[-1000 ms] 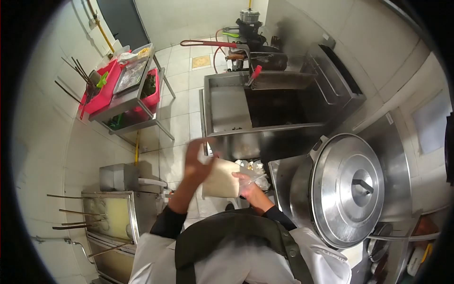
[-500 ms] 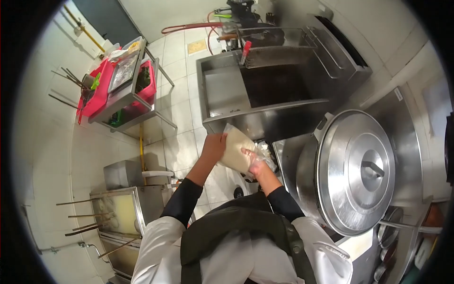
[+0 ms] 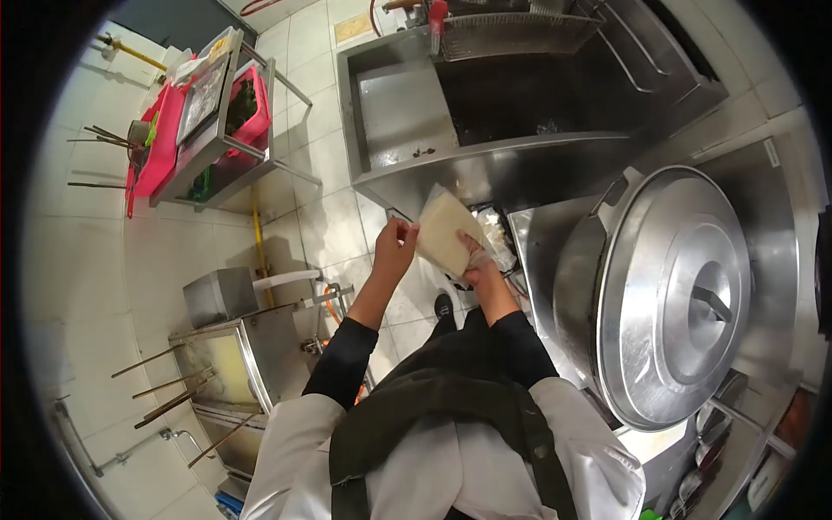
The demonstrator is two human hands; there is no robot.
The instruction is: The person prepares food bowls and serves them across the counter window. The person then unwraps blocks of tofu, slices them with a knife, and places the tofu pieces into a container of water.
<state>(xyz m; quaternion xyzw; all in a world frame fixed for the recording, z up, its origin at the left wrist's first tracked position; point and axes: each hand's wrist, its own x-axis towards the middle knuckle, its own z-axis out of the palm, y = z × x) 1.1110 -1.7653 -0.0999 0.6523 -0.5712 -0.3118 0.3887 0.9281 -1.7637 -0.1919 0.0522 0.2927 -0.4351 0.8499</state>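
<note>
Head view: right hand (image 3: 476, 258) grips a pale rectangular slab (image 3: 445, 236), clear plastic (image 3: 436, 197) still on; curled left hand (image 3: 396, 238) pinches its edge.

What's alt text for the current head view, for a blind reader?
A person's right hand holds a pale, flat slab, apparently in clear plastic, with the left hand at its edge. Ahead, a steel vat with a wire basket; right, a large lidded pot; left, a table with pink bins.

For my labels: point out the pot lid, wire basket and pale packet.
Pot lid (image 3: 660, 303), head view: its top.
Wire basket (image 3: 520, 40), head view: mesh side.
Pale packet (image 3: 443, 234), head view: broad face.
</note>
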